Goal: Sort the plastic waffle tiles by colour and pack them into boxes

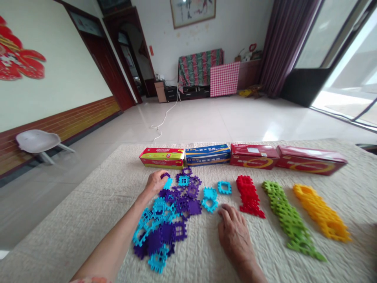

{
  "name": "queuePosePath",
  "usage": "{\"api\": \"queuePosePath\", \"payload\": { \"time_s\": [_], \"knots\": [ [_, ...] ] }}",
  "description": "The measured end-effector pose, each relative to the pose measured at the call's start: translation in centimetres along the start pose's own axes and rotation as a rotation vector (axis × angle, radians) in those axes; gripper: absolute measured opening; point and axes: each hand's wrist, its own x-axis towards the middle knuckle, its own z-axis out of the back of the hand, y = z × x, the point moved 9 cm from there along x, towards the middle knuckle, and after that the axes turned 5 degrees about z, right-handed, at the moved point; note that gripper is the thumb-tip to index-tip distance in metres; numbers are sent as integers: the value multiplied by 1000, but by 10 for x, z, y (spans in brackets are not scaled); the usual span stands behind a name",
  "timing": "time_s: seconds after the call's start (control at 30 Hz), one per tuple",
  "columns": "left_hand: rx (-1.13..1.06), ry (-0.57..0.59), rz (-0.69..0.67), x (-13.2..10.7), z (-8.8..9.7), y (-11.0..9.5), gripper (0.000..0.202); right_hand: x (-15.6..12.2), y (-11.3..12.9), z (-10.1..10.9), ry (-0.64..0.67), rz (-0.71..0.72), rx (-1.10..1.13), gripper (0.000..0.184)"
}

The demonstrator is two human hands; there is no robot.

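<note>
My left hand (156,183) reaches to the upper left edge of a mixed pile, its fingers closed on a light blue interlocking tile (167,183). A purple tile touches the same fingertips. Purple tiles (194,207) and more light blue ones, notched along their edges and some with window openings, lie loosely over one another in this pile. My right hand (235,232) rests palm down on the quilted cover with nothing visible in it, fingers loosely bent. Just beyond its fingertips lie a few separate light blue tiles (209,204).
To the right stretch rows of red tiles (249,196), green tiles (287,216) and yellow tiles (322,212). Along the back stand a red-and-yellow box (161,158), a blue box (207,155) and two red boxes (253,156). A white chair (39,141) stands left on the floor.
</note>
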Motion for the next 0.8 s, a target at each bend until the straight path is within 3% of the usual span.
{"api": "queuePosePath", "payload": {
  "time_s": [0.1,0.17,0.33,0.4,0.5,0.67,0.8],
  "knots": [
    [-53,70,-42,-12,-11,-9,29,0,0,0,8,-2,-2,29],
    [-69,90,-31,-13,-12,-3,34,0,0,-1,12,-2,1,30],
    [13,39,30,-3,9,28,40,-3,-2,-3,24,-5,5,29],
    [60,13,-5,-4,15,29,37,-3,-1,-4,26,-6,5,28],
    [79,61,-142,-16,3,11,46,-3,-1,-5,31,-7,9,28],
    [152,359,-397,-41,-45,-25,54,-1,-1,-4,34,-7,14,29],
    [179,368,-403,-38,-48,-30,48,-1,-2,-3,26,-13,19,28]
  ]
}}
